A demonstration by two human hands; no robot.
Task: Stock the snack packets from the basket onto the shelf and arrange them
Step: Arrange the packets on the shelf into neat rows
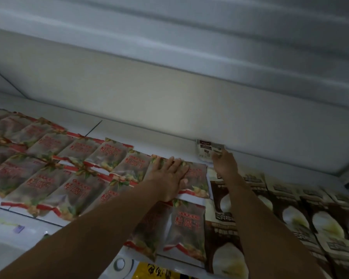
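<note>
Pinching near edge of small brown packet (207, 148) with right hand (224, 164), rest extending rearward on shelf (149, 133); left hand (169, 176) flat on red packet (197, 178).

Far across the scene, a flat, pale cream-grey back panel (169, 93), dim and plain, running from left to right. Above it, tilting toward the near side, a white overhead board with long shallow ridges (189, 27), blurred. At the far left, a slanted grey side panel (0, 81) meeting the back panel along a dark diagonal line. Near left, on a white front strip, a small purple paper tag (18, 228), and just left of it a faint yellowish smudged label (6, 221); print on both too blurred to read. At the near edge, a round white-grey disc (119, 263) of unclear kind, and just right of it a glossy yellow wrapper with black marks (145, 271), mostly cut off.
</note>
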